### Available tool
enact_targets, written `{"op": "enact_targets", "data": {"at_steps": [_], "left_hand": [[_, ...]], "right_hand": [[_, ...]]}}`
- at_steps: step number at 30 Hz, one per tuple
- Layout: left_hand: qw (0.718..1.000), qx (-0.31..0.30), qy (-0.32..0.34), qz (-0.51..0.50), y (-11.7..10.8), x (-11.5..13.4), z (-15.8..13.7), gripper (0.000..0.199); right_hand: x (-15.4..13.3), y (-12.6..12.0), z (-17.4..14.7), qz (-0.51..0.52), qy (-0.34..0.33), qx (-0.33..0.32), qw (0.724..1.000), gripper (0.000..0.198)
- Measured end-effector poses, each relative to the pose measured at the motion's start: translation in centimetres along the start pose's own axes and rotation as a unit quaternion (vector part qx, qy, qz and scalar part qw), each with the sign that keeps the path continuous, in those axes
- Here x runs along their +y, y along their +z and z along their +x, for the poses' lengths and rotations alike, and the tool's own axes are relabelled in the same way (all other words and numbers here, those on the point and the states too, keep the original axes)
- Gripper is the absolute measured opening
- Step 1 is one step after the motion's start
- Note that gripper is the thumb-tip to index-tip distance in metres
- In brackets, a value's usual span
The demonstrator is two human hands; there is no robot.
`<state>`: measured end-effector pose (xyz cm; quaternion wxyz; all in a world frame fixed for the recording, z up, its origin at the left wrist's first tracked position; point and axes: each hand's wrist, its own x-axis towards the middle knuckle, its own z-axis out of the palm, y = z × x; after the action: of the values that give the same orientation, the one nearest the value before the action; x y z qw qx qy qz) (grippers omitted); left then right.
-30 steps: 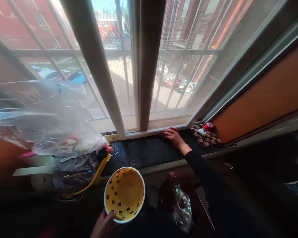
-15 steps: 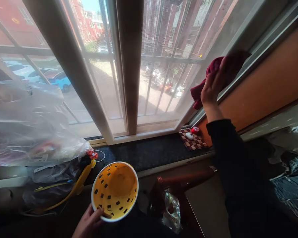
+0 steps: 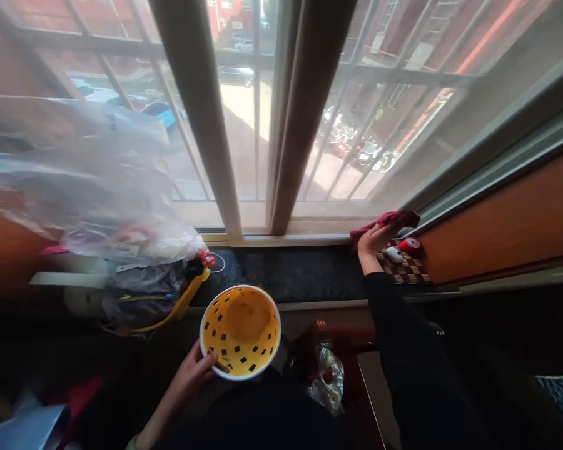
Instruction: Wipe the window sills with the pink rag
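One yellow basket [image 3: 246, 322]: before front edge of sill [image 3: 291, 272], mouth up.
Left grip [image 3: 194, 369]: closed on basket rim, thumb inside.
Maroon cloth [image 3: 388, 220]: sill's back edge, near right corner; contact with frame unclear.
Right grip [image 3: 371, 242]: closed on cloth, fingertips hidden.
Checkered mat [image 3: 406, 273]: sill's right end, bearing red round item [image 3: 410, 245], white item [image 3: 395, 254].

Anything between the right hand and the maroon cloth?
Nothing visible: the right hand holds the maroon cloth directly. The white object and red item on the checkered mat sit beside the hand, not between it and the cloth.
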<state>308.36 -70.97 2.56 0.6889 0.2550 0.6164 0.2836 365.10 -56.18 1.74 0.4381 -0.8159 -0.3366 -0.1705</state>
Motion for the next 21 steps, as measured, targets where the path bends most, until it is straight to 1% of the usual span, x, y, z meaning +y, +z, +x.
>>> {"op": "enact_targets", "data": {"at_steps": [1,2,3,4,6,8,9,10,12,13,15,17,18,19,20,21], "left_hand": [[1.0,-0.006,0.002,-0.003,-0.1,0.0,-0.2,0.073],[1.0,-0.011,0.004,-0.005,-0.2,-0.2,-0.3,0.074],[1.0,-0.015,0.007,-0.007,-0.3,-0.4,-0.5,0.074],[1.0,-0.017,0.009,-0.01,-0.5,-0.7,-0.7,0.075],[1.0,-0.018,0.011,-0.017,-1.1,-1.4,-1.1,0.075],[1.0,-0.015,0.008,-0.025,-1.8,-2.3,-1.4,0.074],[0.999,-0.012,0.004,-0.031,-2.2,-2.8,-1.5,0.075],[0.999,-0.008,0.0,-0.039,-2.6,-3.3,-1.6,0.074],[0.998,0.007,-0.008,-0.055,-3.4,-4.3,-1.8,0.074],[0.998,0.017,-0.009,-0.063,-3.8,-4.7,-1.8,0.074],[0.997,0.036,-0.01,-0.074,-4.4,-5.3,-2.0,0.073],[0.996,0.04,-0.005,-0.077,-4.9,-5.5,-2.1,0.072],[0.996,0.035,0.001,-0.078,-5.1,-5.6,-2.2,0.072],[0.996,0.03,0.008,-0.08,-5.3,-5.5,-2.3,0.073],[0.996,0.025,0.016,-0.084,-5.3,-5.5,-2.4,0.074],[0.995,0.023,0.024,-0.089,-5.4,-5.5,-2.4,0.075]], "right_hand": [[1.2,0.2,-1.2,-0.001,0.034,0.007,0.999,0.054],[2.5,0.2,-2.4,0.0,0.054,0.005,0.999,0.053],[3.6,0.0,-3.4,-0.003,0.063,-0.01,0.998,0.052],[4.6,-0.2,-4.4,-0.01,0.062,-0.039,0.997,0.051],[5.6,-0.7,-6.4,-0.048,0.043,-0.127,0.99,0.049],[4.7,-0.5,-9.0,-0.1,0.01,-0.201,0.974,0.049],[3.4,-0.1,-10.6,-0.116,-0.013,-0.224,0.968,0.049],[1.4,0.5,-12.5,-0.115,-0.04,-0.238,0.964,0.048],[-3.9,2.2,-16.9,-0.066,-0.113,-0.275,0.953,0.046],[-7.2,3.1,-19.4,-0.021,-0.162,-0.307,0.938,0.046],[-13.9,4.8,-24.1,0.065,-0.241,-0.365,0.897,0.047],[-19.3,5.9,-27.5,0.116,-0.274,-0.422,0.857,0.051],[-21.1,6.2,-28.5,0.129,-0.29,-0.447,0.837,0.053],[-22.1,6.3,-28.8,0.137,-0.307,-0.464,0.82,0.053],[-22.5,6.2,-28.7,0.138,-0.326,-0.47,0.809,0.05],[-22.2,6.1,-28.2,0.135,-0.343,-0.463,0.806,0.047]]}}
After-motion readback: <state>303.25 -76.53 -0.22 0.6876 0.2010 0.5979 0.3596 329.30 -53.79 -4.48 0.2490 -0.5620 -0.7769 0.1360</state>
